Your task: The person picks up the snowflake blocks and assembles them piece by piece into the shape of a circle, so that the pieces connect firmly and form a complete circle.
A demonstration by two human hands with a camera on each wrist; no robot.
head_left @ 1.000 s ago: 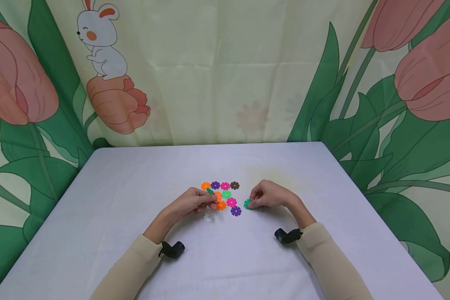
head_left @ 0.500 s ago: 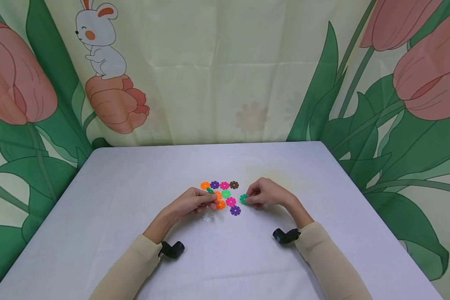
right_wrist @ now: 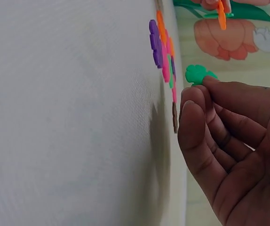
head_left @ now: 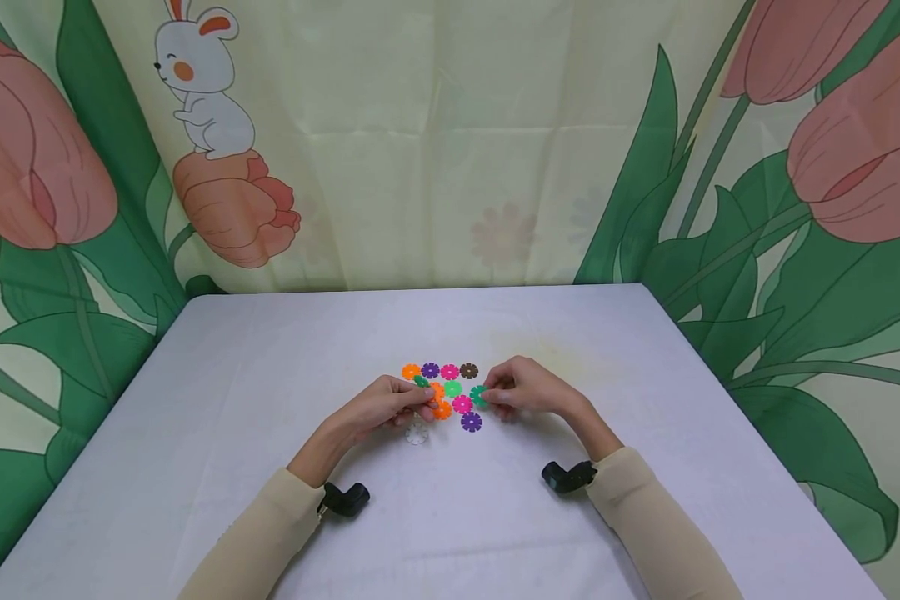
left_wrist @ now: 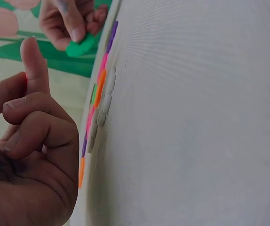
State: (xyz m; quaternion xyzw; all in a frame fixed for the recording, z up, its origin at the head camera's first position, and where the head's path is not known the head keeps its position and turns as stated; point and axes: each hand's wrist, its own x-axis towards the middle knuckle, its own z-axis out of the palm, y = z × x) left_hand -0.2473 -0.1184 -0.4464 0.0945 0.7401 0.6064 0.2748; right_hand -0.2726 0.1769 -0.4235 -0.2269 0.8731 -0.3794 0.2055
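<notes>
My left hand [head_left: 386,408] pinches a small orange notched flower disc [right_wrist: 222,18] with a green disc [head_left: 421,381] set across it; the fingers partly cover both. Thumb and fingers of my right hand [head_left: 525,387] grip another green flower disc [right_wrist: 197,74], raised above the table. The two hands face each other with a short gap between them. Below and between them lie loose discs: a light green one [head_left: 453,388], a pink one [head_left: 462,404], an orange one [head_left: 442,410] and a purple one [head_left: 472,422].
A row of discs lies beyond the hands, from an orange one [head_left: 411,372] to a brown one [head_left: 468,371]. A clear disc [head_left: 417,433] rests near the left hand. White cloth covers the table [head_left: 450,525]; a printed curtain [head_left: 435,150] hangs behind.
My right hand has moved left with its green disc, closer to the left hand. The left hand and the loose discs stay about where they were.
</notes>
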